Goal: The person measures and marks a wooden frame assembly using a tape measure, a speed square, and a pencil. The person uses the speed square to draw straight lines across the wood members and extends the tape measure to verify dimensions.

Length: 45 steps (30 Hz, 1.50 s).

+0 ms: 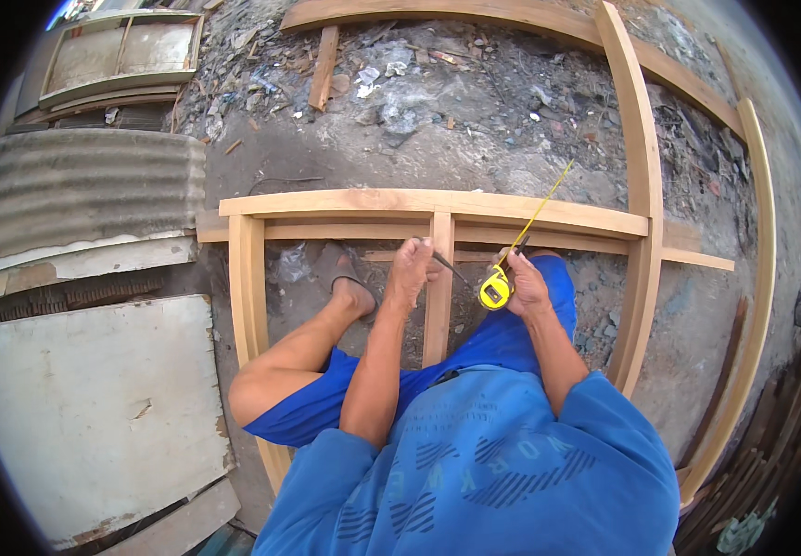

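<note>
My right hand [529,286] is closed on a yellow tape measure [495,289]. Its narrow yellow blade [544,202] is drawn out, slanting up and right over the frame's top rail and past it. A small dark piece shows by the right fingertips, too little to name. Just left of the middle upright, my left hand [410,271] is closed on a dark slim strip [450,267]. The strip slants down toward the tape measure; whether it joins it I cannot tell. Both hands are over the wooden frame [354,201], beside its short middle post [438,296].
A long timber [642,139] crosses the frame's right end; another beam [475,9] lies at the far side. Right stands a pale curved-looking timber [758,278]. Corrugated sheeting [85,185] and a worn white panel [95,398] lie left. Rubble [400,111] litters the ground beyond.
</note>
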### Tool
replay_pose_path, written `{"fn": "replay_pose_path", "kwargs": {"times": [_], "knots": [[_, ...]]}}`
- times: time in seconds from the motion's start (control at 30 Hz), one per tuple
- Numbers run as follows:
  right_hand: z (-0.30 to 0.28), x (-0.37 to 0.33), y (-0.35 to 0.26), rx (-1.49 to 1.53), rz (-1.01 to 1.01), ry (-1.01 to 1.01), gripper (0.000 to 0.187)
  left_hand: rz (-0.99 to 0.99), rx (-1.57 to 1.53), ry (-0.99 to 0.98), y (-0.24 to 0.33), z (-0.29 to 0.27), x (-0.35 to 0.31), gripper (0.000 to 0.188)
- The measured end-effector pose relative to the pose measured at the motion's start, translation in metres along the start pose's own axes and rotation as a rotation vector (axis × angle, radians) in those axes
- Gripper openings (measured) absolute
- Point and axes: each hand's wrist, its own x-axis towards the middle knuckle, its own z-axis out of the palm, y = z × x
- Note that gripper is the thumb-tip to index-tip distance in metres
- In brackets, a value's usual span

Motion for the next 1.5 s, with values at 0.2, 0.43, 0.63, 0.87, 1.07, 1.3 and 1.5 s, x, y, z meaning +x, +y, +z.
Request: {"fn": "replay_pose_path", "kwargs": {"times": [0.2,0.43,0.63,0.87,1.07,1.3,1.5], "knots": [[0.006,0.003,0.002,-0.082,-0.022,-0.058,0.013,-0.341,0.006,0.628,-0.150,-0.104,0.043,0.071],[-0.014,-0.002,-0.004,-0.153,0.016,-0.053,0.015,-0.306,-0.237,0.013,-0.176,-0.023,0.045,0.085],[0.004,0.005,0.005,-0.164,0.050,-0.091,0.015,-0.131,0.014,0.186,-0.196,-0.056,0.063,0.075],[-0.015,0.002,-0.002,-0.212,-0.012,0.052,0.016,-0.174,-0.020,0.148,-0.150,-0.005,0.044,0.066],[0.010,0.008,0.007,-0.237,-0.004,0.063,0.016,0.036,0.043,0.130,-0.133,-0.031,0.064,0.069],[-0.013,0.008,0.004,-0.085,-0.166,0.268,0.022,0.320,0.810,0.193,-0.016,0.010,0.039,0.065],[0.040,0.026,0.009,0.012,-0.207,0.367,0.017,0.443,1.080,-0.267,0.033,0.078,-0.018,0.088]]}}
